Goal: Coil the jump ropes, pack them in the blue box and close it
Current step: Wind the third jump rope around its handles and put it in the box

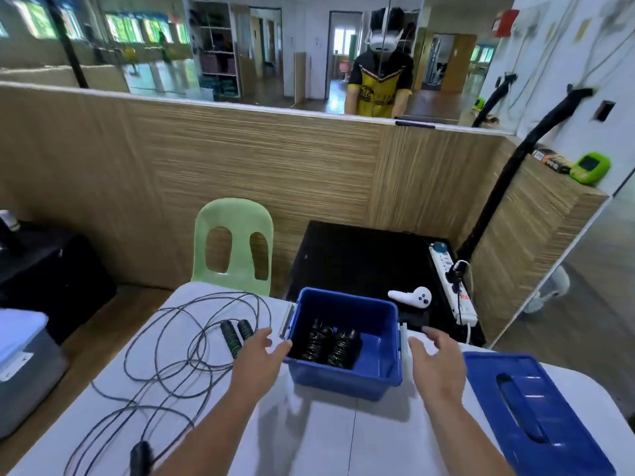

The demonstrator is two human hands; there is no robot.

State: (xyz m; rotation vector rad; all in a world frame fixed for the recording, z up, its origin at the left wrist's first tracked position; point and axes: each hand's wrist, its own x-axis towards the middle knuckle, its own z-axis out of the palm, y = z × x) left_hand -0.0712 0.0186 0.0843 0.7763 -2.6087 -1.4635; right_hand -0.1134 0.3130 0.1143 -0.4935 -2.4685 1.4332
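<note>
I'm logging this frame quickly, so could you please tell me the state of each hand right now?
Left hand: open, holding nothing, beside the blue box.
Right hand: open, holding nothing.

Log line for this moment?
left hand open at blue box | right hand open opposite | coiled ropes inside | lid off | loose rope uncoiled

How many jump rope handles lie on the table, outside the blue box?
3: two handles side by side near the left hand, one at the picture's bottom edge; another may be hidden.

Head-worn camera — looks forward-down, close over white table [326,438].
</note>
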